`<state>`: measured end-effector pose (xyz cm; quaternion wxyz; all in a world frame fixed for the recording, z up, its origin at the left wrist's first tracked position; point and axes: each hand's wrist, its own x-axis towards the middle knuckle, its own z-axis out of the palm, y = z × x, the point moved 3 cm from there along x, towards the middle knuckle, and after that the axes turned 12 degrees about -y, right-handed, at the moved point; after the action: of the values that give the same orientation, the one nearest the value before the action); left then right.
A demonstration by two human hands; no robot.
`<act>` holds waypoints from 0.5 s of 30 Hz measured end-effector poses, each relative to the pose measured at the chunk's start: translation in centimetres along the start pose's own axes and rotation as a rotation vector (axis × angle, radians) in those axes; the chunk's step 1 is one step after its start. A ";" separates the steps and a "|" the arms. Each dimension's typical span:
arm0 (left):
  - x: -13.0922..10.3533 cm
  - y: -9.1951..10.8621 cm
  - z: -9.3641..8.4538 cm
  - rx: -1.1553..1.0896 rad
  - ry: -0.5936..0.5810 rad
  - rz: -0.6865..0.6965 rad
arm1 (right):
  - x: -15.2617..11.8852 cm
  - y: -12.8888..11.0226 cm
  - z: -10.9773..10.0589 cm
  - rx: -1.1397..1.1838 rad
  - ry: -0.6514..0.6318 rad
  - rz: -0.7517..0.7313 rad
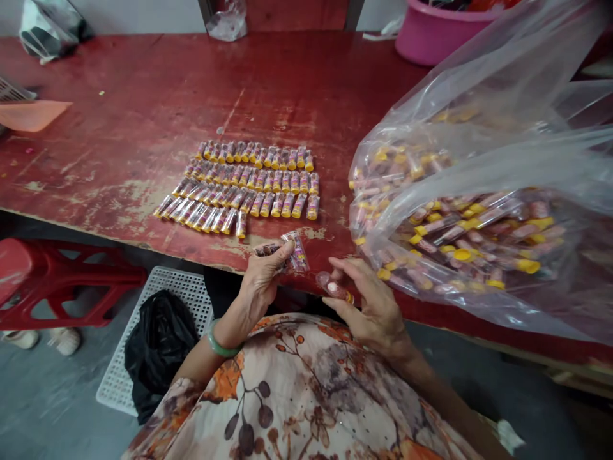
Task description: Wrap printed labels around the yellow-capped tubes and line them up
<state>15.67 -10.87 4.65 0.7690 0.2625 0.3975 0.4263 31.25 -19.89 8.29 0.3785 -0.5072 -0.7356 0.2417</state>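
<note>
My left hand [263, 271] is closed on a small stack of printed clear wrappers [297, 252] at the table's front edge. In my right hand [371, 297], between thumb and fingers, is a small clear tube [335, 289] with pinkish contents and a yellow cap. Beyond my hands, several rows of wrapped tubes [258, 182] with yellow ends lie side by side on the table. To the right, a large clear plastic bag [383, 211] lies open, with many loose yellow-capped tubes [460, 223] inside.
The worn red table [143, 83] runs along a wall. A pink tub [431, 32] stands at the back right. On the left are a red stool [62, 275] and a white perforated crate [117, 358] bearing a black plastic bag [160, 338].
</note>
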 end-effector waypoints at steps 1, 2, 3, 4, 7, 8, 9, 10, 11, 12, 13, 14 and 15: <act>-0.1 -0.2 0.1 -0.018 -0.009 -0.017 | -0.1 -0.3 0.3 -0.033 0.042 -0.046; -0.1 -0.3 0.3 -0.033 -0.020 -0.036 | -0.2 -0.6 0.6 -0.056 0.075 -0.085; -0.3 -0.4 0.5 -0.047 -0.030 -0.053 | -0.2 -0.7 0.8 -0.077 0.098 -0.120; -0.4 -0.6 0.6 -0.062 -0.038 -0.071 | -0.2 -0.8 1.0 -0.098 0.114 -0.151; -0.7 -0.8 0.9 -0.096 -0.035 -0.105 | 0.0 -0.9 1.2 -0.166 0.164 -0.199; -0.8 -0.9 0.9 -0.098 -0.027 -0.108 | 0.0 -0.9 1.2 -0.184 0.181 -0.198; -0.9 -0.9 0.9 -0.098 -0.023 -0.107 | 0.0 -0.9 1.2 -0.200 0.195 -0.190; -1.0 -1.0 0.9 -0.096 -0.023 -0.109 | 0.0 -0.9 1.3 -0.215 0.205 -0.180; -1.1 -1.0 0.9 -0.093 -0.024 -0.109 | -0.1 -0.9 1.4 -0.229 0.207 -0.171; -1.2 -1.0 0.9 -0.087 -0.029 -0.106 | -0.2 -0.9 1.5 -0.239 0.210 -0.163; -1.3 -1.1 1.0 -0.079 -0.035 -0.093 | -0.3 -1.0 1.6 -0.246 0.212 -0.158; -1.5 -1.0 1.0 -0.069 -0.043 -0.072 | -0.3 -1.0 1.7 -0.250 0.216 -0.155; -1.6 -1.0 1.1 -0.057 -0.048 -0.046 | -0.4 -1.1 1.8 -0.251 0.214 -0.155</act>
<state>16.52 -12.85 5.11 0.7950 0.2416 0.3724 0.4134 29.28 -20.61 7.88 0.4059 -0.5152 -0.7523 0.0626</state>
